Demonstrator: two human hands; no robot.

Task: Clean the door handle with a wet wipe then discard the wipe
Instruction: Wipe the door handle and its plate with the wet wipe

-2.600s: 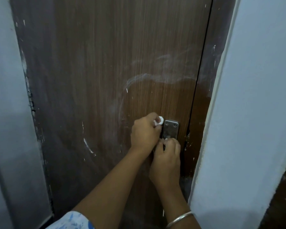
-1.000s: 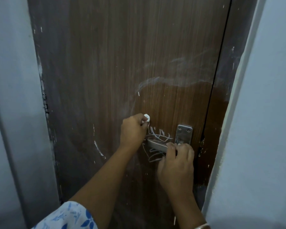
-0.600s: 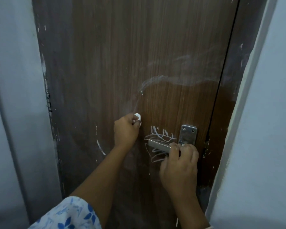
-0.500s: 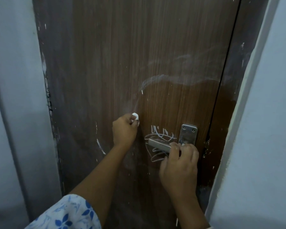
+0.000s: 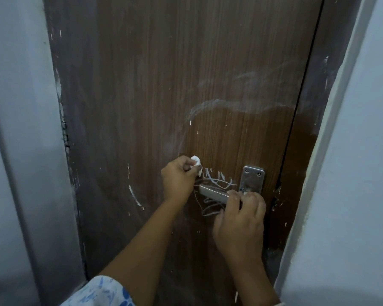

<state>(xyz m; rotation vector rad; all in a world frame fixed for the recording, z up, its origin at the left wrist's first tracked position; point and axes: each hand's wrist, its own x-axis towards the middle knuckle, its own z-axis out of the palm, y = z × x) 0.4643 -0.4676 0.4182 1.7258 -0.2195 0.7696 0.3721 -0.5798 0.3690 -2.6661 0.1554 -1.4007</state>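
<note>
On the door (image 5: 164,85), the handle (image 5: 211,192), stiff and probably slick metal, is clasped near its root by the right hand (image 5: 239,219). Just up-left of the handle, the left hand (image 5: 178,180) pinches the wipe (image 5: 196,164): soft, light, best held balled.
</note>
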